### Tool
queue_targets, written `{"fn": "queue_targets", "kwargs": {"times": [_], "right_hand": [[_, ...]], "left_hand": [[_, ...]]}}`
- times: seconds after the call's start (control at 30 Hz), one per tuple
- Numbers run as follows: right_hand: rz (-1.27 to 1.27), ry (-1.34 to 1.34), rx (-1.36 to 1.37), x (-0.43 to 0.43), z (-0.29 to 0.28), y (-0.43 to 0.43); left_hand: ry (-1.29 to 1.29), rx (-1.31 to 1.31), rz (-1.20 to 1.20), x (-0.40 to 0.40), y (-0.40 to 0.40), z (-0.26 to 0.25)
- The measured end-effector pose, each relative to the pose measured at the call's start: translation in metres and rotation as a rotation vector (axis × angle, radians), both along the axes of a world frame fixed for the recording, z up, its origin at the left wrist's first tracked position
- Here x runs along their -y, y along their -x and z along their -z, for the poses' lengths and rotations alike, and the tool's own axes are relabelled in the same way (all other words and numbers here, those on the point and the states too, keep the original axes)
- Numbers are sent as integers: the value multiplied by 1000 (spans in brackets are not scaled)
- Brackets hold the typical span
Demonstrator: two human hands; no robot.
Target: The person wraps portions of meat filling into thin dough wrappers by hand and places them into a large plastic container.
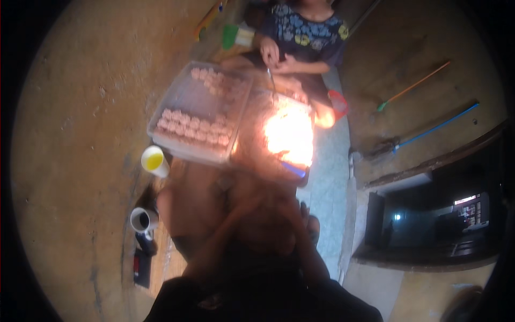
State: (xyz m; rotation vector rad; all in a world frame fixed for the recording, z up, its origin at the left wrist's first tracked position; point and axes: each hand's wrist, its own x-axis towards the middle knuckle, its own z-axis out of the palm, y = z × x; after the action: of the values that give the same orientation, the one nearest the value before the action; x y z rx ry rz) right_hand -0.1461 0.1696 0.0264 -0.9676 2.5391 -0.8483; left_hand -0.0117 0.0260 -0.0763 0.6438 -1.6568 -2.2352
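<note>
My left hand [259, 200] and my right hand [281, 202] are close together over my lap, dark and blurred. Whether either holds anything is hidden by shadow. Just beyond them is a second tray or container [307, 177], its contents mostly lost in white glare, with a blue object [294, 170] at its near edge. To its left sits a translucent plastic tray [193, 93]. Rows of small, pinkish, rounded pieces [193, 126] fill its near part, and more pieces [209, 78] lie at its far end.
Opposite me sits a person, whose hands [277, 58] meet above the trays. At left are a white cup [161, 170] of yellow liquid and a white mug [149, 226] with dark contents, beside a wooden bench [165, 249]. Two long-handled tools [418, 83] [438, 125] stand at right.
</note>
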Motion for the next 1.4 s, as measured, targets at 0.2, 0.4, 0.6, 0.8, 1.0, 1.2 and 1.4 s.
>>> {"fn": "queue_targets", "kwargs": {"times": [0.2,0.4,0.6,0.8,1.0,1.2,1.4], "right_hand": [[214,-201,163,-30,-20,13],[196,109,380,-66,16,46],[79,72,191,-23,-7,20],[99,-86,77,-5,-21,11],[85,-75,53,-13,-19,13],[204,25,194,-23,13,40],[199,9,227,-35,29,65]], "left_hand": [[-250,118,-37,-19,-8,-49],[-287,153,90,4,-10,-64],[288,116,-21,-5,0,-53],[563,256,-73,-8,6,-31],[605,286,-118,-9,4,-36],[624,247,-108,-8,6,-35],[666,292,-99,-9,8,-41]]}}
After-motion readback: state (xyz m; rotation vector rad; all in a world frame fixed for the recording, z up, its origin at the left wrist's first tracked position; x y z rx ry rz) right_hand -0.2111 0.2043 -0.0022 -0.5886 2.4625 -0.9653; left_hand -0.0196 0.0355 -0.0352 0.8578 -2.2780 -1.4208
